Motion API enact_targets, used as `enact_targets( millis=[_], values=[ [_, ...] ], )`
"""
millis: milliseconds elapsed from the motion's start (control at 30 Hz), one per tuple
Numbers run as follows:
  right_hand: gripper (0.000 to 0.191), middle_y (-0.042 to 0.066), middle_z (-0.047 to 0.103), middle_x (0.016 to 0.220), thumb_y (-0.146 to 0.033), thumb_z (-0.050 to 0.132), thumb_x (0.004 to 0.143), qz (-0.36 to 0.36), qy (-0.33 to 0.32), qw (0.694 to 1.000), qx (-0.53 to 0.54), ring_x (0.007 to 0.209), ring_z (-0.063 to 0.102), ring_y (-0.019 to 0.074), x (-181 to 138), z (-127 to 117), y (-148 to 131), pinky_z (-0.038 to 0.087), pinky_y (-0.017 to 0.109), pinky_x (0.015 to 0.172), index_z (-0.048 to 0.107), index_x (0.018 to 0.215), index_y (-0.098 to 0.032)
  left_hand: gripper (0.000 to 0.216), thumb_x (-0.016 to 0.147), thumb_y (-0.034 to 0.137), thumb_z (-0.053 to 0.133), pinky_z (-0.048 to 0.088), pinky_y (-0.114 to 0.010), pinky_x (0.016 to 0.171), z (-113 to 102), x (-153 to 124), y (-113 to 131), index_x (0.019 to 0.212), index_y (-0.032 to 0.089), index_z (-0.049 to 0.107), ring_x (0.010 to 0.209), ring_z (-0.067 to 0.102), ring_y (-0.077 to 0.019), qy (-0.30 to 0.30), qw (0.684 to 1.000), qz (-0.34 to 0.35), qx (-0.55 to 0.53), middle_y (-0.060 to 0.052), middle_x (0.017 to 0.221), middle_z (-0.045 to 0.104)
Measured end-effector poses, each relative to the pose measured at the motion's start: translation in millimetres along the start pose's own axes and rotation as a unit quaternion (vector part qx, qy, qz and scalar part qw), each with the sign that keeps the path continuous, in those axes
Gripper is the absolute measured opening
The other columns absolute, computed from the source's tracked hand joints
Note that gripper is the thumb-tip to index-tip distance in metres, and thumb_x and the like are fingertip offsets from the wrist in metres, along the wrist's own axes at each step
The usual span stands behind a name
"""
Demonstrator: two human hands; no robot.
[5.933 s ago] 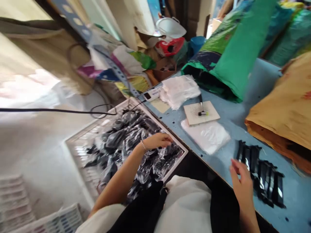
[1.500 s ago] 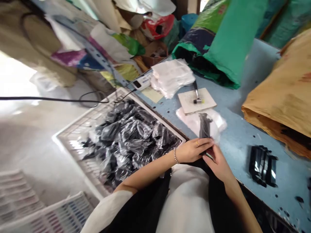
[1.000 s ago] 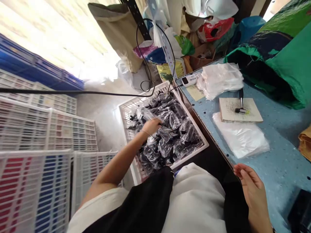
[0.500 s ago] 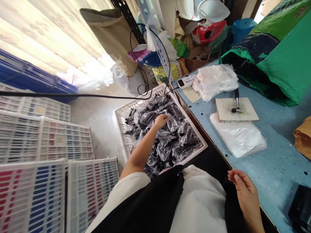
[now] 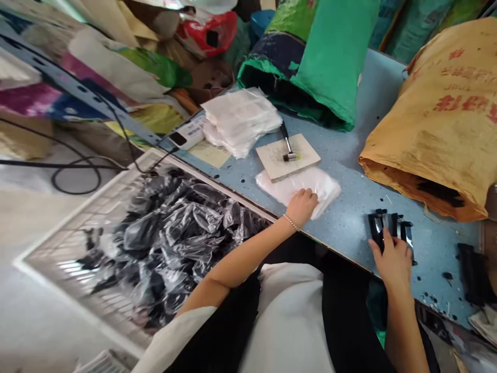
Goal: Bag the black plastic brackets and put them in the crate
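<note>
Left hand [image 5: 302, 208], now off crate [image 5: 77, 306], rests half-curled on clear bags [image 5: 301, 180] near desk's front edge; right hand [image 5: 394, 261], part-open, touches black pieces [image 5: 375, 225]. Grips unclear; both supplies within reach.

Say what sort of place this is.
Probably a small packing workshop: a crate of bagged black parts, clear plastic bags and big sacks on the bench.
</note>
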State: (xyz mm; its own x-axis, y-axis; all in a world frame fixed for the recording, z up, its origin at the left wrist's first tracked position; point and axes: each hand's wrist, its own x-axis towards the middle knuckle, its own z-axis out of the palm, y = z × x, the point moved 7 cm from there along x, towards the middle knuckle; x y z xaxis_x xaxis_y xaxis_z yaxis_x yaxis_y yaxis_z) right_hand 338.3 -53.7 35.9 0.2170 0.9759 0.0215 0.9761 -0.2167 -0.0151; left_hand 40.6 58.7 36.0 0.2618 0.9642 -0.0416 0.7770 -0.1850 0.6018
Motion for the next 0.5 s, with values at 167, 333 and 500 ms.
enact_targets(
  millis=[167,333,500],
  values=[
    [0.070,0.021,0.065,0.123,-0.057,0.056,0.091,0.039,-0.052,0.976,0.210,0.115,0.060,0.0402,0.3,4.9,12.7,0.047,0.061,0.099,0.056,0.148,-0.017,0.013,0.084,0.018,0.074,0.052,-0.028,0.074,-11.9,11.5,-33.8,0.074,0.016,0.067,0.077,0.066,-0.0161,-0.035,0.996,-0.028,-0.077,-0.003,0.082,0.069],
    [0.065,0.013,0.075,0.111,-0.068,0.075,0.074,0.079,-0.235,0.712,0.657,0.090,0.071,0.0286,-1.6,24.5,-52.9,0.058,0.046,0.082,0.070,0.119,-0.021,0.025,0.083,0.032,0.072,0.038,-0.023,0.055,-14.8,11.3,-53.0,0.067,0.017,0.061,0.054,0.048,-0.0094,-0.073,0.945,-0.100,-0.302,0.004,0.058,0.055],
    [0.054,0.010,0.076,0.109,-0.061,0.077,0.076,0.004,-0.366,0.659,0.657,0.082,0.071,0.0236,-9.9,23.9,-136.9,0.059,0.039,0.074,0.074,0.114,-0.022,0.003,0.083,0.015,0.063,0.051,-0.025,0.062,-19.5,11.2,-59.5,0.081,0.016,0.065,0.064,0.061,-0.0132,0.010,0.960,-0.080,-0.267,0.000,0.072,0.066]
  ],
)
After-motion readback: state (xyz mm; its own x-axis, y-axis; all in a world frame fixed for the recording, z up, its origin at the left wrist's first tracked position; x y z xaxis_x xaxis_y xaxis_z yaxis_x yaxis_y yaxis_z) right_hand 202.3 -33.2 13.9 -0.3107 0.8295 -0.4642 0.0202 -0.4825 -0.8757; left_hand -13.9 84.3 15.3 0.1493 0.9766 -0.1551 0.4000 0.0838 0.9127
